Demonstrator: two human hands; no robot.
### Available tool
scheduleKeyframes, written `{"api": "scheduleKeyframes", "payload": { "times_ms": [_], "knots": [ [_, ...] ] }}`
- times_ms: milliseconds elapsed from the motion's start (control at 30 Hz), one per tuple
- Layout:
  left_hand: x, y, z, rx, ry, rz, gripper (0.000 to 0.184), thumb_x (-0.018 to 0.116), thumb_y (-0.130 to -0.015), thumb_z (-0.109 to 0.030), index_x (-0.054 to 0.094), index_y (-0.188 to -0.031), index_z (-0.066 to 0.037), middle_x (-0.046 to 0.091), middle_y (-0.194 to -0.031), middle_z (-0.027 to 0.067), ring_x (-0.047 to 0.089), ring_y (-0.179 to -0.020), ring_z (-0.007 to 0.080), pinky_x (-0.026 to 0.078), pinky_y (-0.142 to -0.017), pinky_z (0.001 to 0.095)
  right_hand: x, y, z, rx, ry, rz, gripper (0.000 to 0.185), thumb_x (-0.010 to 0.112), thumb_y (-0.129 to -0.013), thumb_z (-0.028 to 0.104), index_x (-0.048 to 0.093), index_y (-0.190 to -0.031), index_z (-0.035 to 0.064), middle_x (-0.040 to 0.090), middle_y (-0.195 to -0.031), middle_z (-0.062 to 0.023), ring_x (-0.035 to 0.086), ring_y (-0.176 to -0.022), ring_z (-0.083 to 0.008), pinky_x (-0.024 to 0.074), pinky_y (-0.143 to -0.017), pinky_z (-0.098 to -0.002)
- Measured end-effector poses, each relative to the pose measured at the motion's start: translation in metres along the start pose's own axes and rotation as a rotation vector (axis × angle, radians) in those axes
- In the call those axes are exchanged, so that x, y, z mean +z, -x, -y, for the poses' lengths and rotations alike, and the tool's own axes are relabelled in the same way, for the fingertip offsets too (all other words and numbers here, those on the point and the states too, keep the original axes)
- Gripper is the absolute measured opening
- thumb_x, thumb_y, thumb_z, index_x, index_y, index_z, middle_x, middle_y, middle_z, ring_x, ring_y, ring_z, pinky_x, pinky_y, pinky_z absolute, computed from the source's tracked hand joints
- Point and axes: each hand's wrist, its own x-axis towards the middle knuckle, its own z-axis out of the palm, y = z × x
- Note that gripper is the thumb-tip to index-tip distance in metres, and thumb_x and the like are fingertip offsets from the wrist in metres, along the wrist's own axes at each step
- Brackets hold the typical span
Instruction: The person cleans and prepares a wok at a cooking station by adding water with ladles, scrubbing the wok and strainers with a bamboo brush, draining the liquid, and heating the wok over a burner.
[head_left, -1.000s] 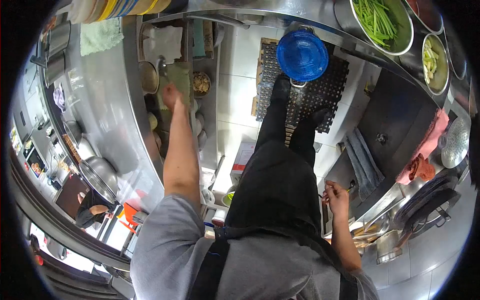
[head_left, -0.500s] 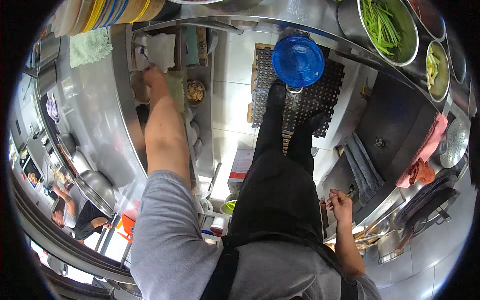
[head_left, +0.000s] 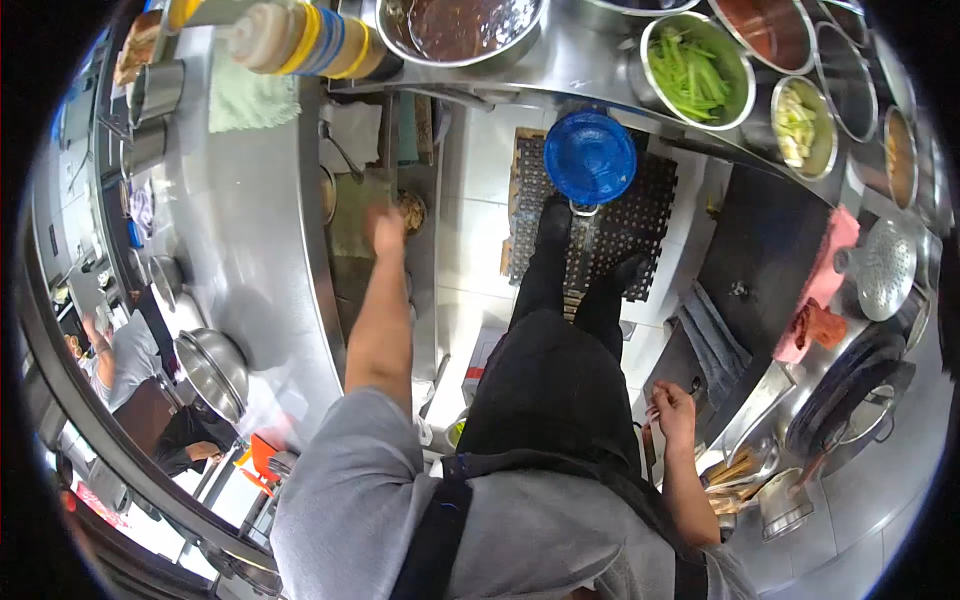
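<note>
My left hand (head_left: 384, 228) reaches down to the lower shelf at the left, right beside a small bowl of pale brown pieces (head_left: 412, 212). It is smeared by motion, and its fingers cannot be made out. A metal spoon (head_left: 343, 153) lies farther along the shelf, apart from the hand. By the dark counter on the right, my right hand (head_left: 675, 410) hangs with its fingers curled closed. Whatever it may hold is hidden. Grey folded towels (head_left: 714, 335) lie close to it.
A blue basin (head_left: 590, 157) stands on the black rubber mat (head_left: 530, 215) by my feet. Along the far counter are a bowl of green stalks (head_left: 690, 75), a bowl of pale chopped pieces (head_left: 800, 125) and a pan of dark sauce (head_left: 460, 30). A perforated skimmer (head_left: 886, 268) lies right.
My left hand has left the spoon on the shelf and moved nearer to me, to the small bowl. The view has shifted left. My right hand stays by the dark counter.
</note>
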Motion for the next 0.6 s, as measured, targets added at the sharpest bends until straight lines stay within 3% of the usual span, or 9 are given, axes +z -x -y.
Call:
{"api": "scheduleKeyframes", "payload": {
  "times_ms": [67,100,133,233,267,333,467,567,600],
  "knots": [
    [-0.020,0.066,-0.003,0.140,0.087,0.201,0.037,0.062,-0.082,-0.021,0.057,-0.111,0.001,0.062,-0.109,0.0257,0.060,-0.104,0.0407,0.047,-0.089,0.0494,-0.006,0.012,0.007,-0.027,0.068,-0.018,0.026,0.060,-0.093,0.017,0.066,-0.110,-0.0020,0.066,-0.073,-0.0065,0.062,-0.056,-0.0115,0.0463,-0.049,-0.0247],
    [-0.041,0.100,-0.013,0.103,0.023,0.435,0.037,0.062,-0.082,-0.023,0.058,-0.111,0.001,0.062,-0.109,0.0250,0.059,-0.106,0.0398,0.047,-0.091,0.0494,-0.011,0.016,0.002,-0.031,0.055,-0.027,0.026,0.060,-0.093,0.017,0.066,-0.110,-0.0020,0.066,-0.073,-0.0065,0.062,-0.056,-0.0115,0.0463,-0.049,-0.0247],
    [-0.020,0.120,0.019,0.252,-0.034,0.481,0.039,0.062,-0.083,-0.025,0.058,-0.114,-0.003,0.061,-0.113,0.0247,0.059,-0.107,0.0381,0.047,-0.091,0.0478,-0.014,0.015,-0.006,-0.055,0.047,-0.040,0.026,0.059,-0.093,0.017,0.065,-0.110,-0.0020,0.066,-0.073,-0.0071,0.062,-0.056,-0.0121,0.0466,-0.048,-0.0251],
    [0.024,0.161,0.086,0.499,-0.287,0.966,0.044,0.062,-0.083,-0.032,0.060,-0.121,-0.010,0.060,-0.121,0.0227,0.058,-0.112,0.0321,0.047,-0.095,0.0411,-0.024,0.021,-0.006,-0.106,0.008,-0.082,0.027,0.059,-0.093,0.018,0.065,-0.111,-0.0019,0.067,-0.074,-0.0081,0.064,-0.057,-0.0131,0.0471,-0.048,-0.0260],
    [0.050,0.166,0.126,0.475,-0.245,1.129,0.043,0.062,-0.083,-0.032,0.061,-0.119,-0.009,0.062,-0.117,0.0209,0.061,-0.108,0.0319,0.048,-0.092,0.0398,-0.026,0.026,-0.008,-0.122,-0.004,-0.103,0.028,0.059,-0.093,0.018,0.065,-0.111,-0.0020,0.067,-0.074,-0.0085,0.064,-0.057,-0.0136,0.0472,-0.047,-0.0264],
    [0.051,0.165,0.128,0.456,-0.208,1.277,0.042,0.062,-0.083,-0.032,0.061,-0.118,-0.008,0.064,-0.113,0.0191,0.064,-0.103,0.0318,0.049,-0.090,0.0386,-0.030,0.022,-0.022,-0.118,-0.060,-0.094,0.029,0.059,-0.092,0.019,0.065,-0.111,-0.0019,0.068,-0.074,-0.0090,0.065,-0.057,-0.0140,0.0480,-0.047,-0.0271],
    [-0.024,0.156,0.039,0.166,-0.111,0.972,0.031,0.063,-0.082,-0.028,0.065,-0.106,-0.009,0.067,-0.091,0.0138,0.066,-0.079,0.0279,0.054,-0.072,0.0366,-0.033,0.035,-0.036,-0.098,-0.073,-0.120,0.026,0.059,-0.091,0.017,0.066,-0.108,-0.0022,0.066,-0.070,-0.0070,0.062,-0.054,-0.0124,0.0463,-0.046,-0.0261],
    [-0.067,0.118,-0.010,0.092,0.074,0.794,0.022,0.062,-0.082,-0.024,0.068,-0.095,-0.009,0.068,-0.076,0.0104,0.067,-0.063,0.0249,0.055,-0.061,0.0351,-0.037,0.047,-0.040,-0.096,-0.077,-0.156,0.023,0.059,-0.091,0.016,0.066,-0.105,-0.0015,0.063,-0.068,-0.0049,0.059,-0.051,-0.0110,0.0450,-0.045,-0.0254],
    [-0.085,0.100,-0.033,0.043,0.077,0.938,0.026,0.065,-0.081,-0.025,0.065,-0.104,-0.011,0.063,-0.073,0.0080,0.062,-0.058,0.0202,0.052,-0.054,0.0326,-0.040,0.053,-0.046,-0.080,-0.101,-0.180,0.024,0.059,-0.091,0.017,0.067,-0.104,-0.0005,0.064,-0.068,-0.0054,0.059,-0.051,-0.0116,0.0455,-0.045,-0.0260]
  ]
}}
